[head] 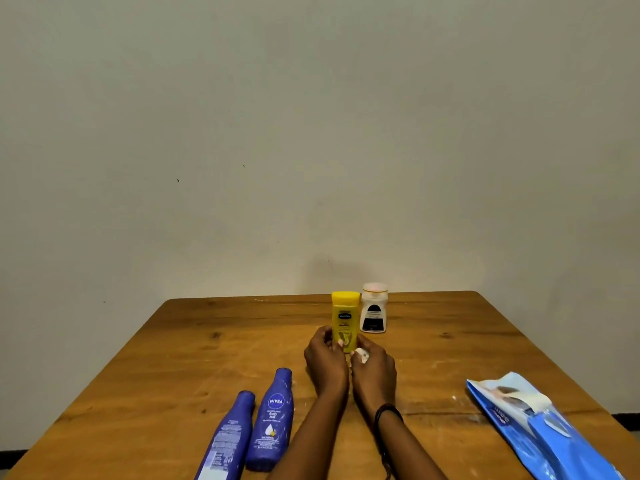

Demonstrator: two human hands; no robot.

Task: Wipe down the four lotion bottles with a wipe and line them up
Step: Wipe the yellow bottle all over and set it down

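The yellow bottle (pixel 345 316) stands upright on the table (pixel 194 344), its lower part caught between the two hands while its cap and label rise above the fingers. The left hand (pixel 325 356) curls round the bottle's lower left side, thumb lying across the front. The right hand (pixel 374 368) pinches a small crumpled wipe (pixel 360 355) in bent fingers and presses it against the bottle's lower right edge. Both forearms reach forward side by side, wrists close together and nearly touching, backs of the hands turned up. A dark band (pixel 388 410) circles the right wrist.

Just beyond the grip and slightly to its right, the white bottle (pixel 374 313) stands upright, close beside the yellow one. Nearer than the grip and off to its left, two blue bottles lie on their sides, caps pointing away: the labelled blue bottle (pixel 273 420) closer to the left forearm, the other blue bottle (pixel 227 441) alongside it. Well off to the right of the grip lies the blue wipe packet (pixel 540 434), flat on the table.
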